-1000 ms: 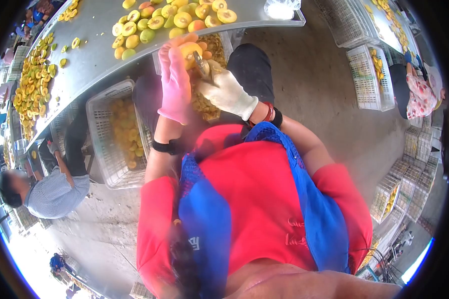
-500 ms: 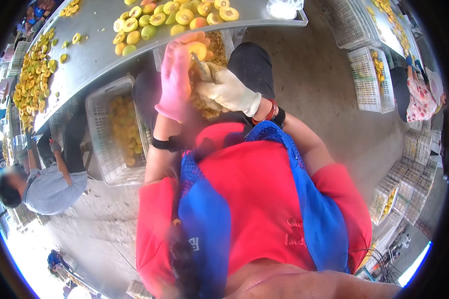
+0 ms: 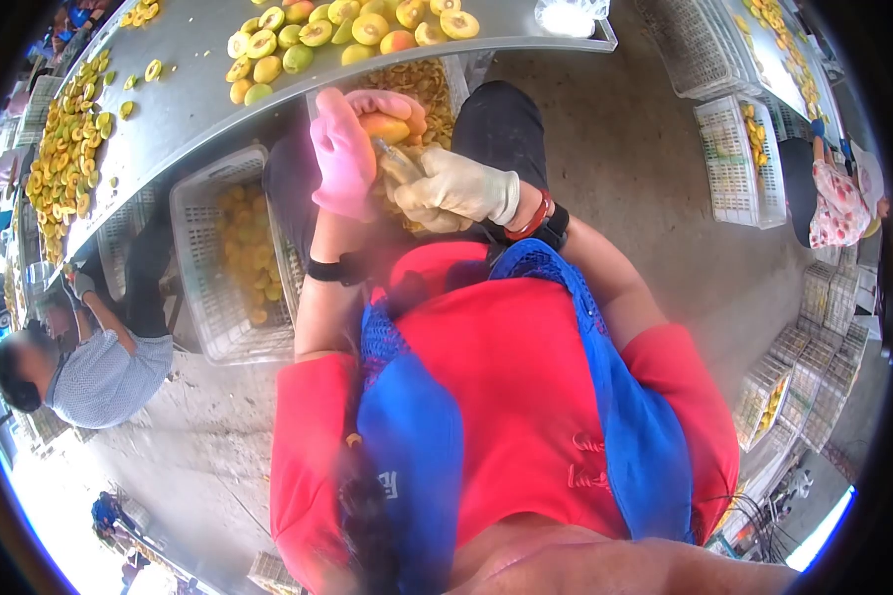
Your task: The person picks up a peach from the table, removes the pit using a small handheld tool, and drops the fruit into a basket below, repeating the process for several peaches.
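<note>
The left hand [image 3: 345, 159], in a pink glove, curls closed around a yellow fruit [image 3: 385, 127], steadying it against the right hand [image 3: 456, 190]. The white-gloved right fingers clench a small knife [image 3: 394, 161] with its tip at the fruit, probably to work the stone out. Just beyond and below both hands sits a crate [image 3: 422, 84] of scraps, seemingly placed to catch what falls. Farther off, halved fruit [image 3: 357, 30] lies on the metal table [image 3: 169, 99].
</note>
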Demonstrator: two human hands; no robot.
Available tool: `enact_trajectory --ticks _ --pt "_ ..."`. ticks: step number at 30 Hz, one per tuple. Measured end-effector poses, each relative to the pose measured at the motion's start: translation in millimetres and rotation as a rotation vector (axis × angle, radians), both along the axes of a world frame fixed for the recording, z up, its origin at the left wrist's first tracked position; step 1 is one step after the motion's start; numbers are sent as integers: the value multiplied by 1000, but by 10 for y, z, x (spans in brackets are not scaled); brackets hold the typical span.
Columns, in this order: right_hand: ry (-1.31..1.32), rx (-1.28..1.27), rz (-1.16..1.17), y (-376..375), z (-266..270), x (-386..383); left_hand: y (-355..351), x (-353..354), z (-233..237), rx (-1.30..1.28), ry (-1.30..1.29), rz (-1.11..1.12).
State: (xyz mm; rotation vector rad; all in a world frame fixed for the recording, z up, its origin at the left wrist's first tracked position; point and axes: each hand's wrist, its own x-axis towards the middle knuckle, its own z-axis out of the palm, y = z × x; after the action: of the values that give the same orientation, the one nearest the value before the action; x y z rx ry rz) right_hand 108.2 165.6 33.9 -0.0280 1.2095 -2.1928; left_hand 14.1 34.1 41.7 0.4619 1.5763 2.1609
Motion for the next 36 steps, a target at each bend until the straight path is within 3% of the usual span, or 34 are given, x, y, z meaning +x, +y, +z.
enact_trajectory --ticks 3,7,10,11,14,16,17,19,22,24,26,30,31,34,36 --pt "-46 -40 54 -19 12 6 -55 -4 -44 68 115 -61" --pt "-56 -146 78 -84 -139 -31 -117 -21 -91 83 18 -68" --pt "-73 -64 74 -160 -166 5 -290 -156 -201 114 112 88" --pt "0 -49 117 -175 -305 -5 -412 -233 -175 31 105 239" --pt "57 184 -127 -216 -310 9 -955 -496 -217 -328 255 723" --pt "5 375 -59 -122 -462 -37 -1377 -707 -324 -755 147 891" --pt "-2 476 -59 -115 -499 -51 -1500 -792 -407 -966 292 900" --pt "13 568 -106 -99 -473 -101 -1567 -910 -447 -1376 595 894" --pt "65 544 -231 -92 -376 -135 -1076 -1160 -487 -1148 550 680" --pt "253 737 -330 -86 -467 -162 -523 -1266 -385 -1067 530 522" --pt "562 912 -527 -112 -688 -169 -121 -1588 -597 -1077 822 371" --pt "537 1035 -583 -59 -818 -264 605 -2084 -997 -1108 870 185" --pt "374 1011 -443 3 -955 -358 703 -2130 -1089 -1128 917 159" --pt "253 980 -437 80 -1058 -336 906 -2205 -1230 -1417 833 50" --pt "268 908 -499 92 -1037 -320 917 -2210 -1275 -1397 819 68"
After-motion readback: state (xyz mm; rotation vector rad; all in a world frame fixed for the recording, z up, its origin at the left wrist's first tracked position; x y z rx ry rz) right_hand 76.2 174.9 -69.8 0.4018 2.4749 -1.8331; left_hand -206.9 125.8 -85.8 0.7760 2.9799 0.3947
